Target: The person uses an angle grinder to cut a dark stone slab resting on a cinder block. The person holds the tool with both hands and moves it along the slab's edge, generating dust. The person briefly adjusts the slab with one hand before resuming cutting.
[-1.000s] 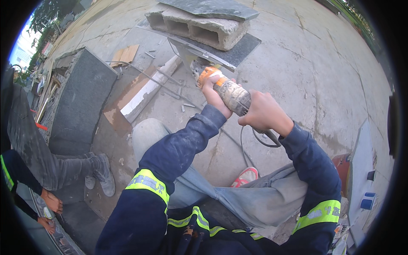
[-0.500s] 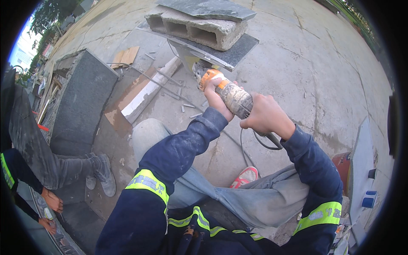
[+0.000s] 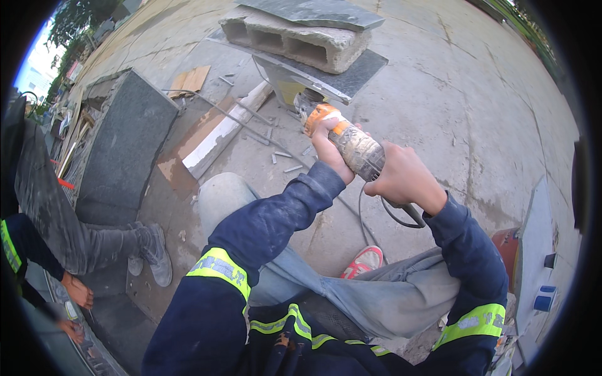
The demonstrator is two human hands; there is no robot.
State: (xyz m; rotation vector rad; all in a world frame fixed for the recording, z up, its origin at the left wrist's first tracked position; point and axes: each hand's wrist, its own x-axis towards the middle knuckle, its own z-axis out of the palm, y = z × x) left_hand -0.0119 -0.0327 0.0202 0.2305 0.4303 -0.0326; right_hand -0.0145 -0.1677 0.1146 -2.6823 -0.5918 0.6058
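Both my hands grip a dusty angle grinder (image 3: 359,150) with an orange head and a grey-caked body. My left hand (image 3: 330,149) is wrapped round it just behind the orange head. Round the rear end, where the black cord (image 3: 401,220) comes out, my right hand (image 3: 411,177) is closed. The grinder's head is up against the near edge of a dark stone slab (image 3: 280,76), whose face shows a yellowish patch; the exact contact at the disc is hidden. On a slab at that spot rests a hollow concrete block (image 3: 295,44), topped by another grey slab (image 3: 313,12).
At left stands a large dark stone panel (image 3: 122,144); beside it sits a co-worker, whose hand (image 3: 78,291) is low at the edge. A white-faced strip (image 3: 226,131), brown board (image 3: 191,80) and small offcuts (image 3: 276,156) lie on the concrete. A grey panel (image 3: 533,250) leans at right.
The grinder and both hands have shifted slightly right and down in the picture, by more than the slabs and block have. My grip on the grinder is the same.
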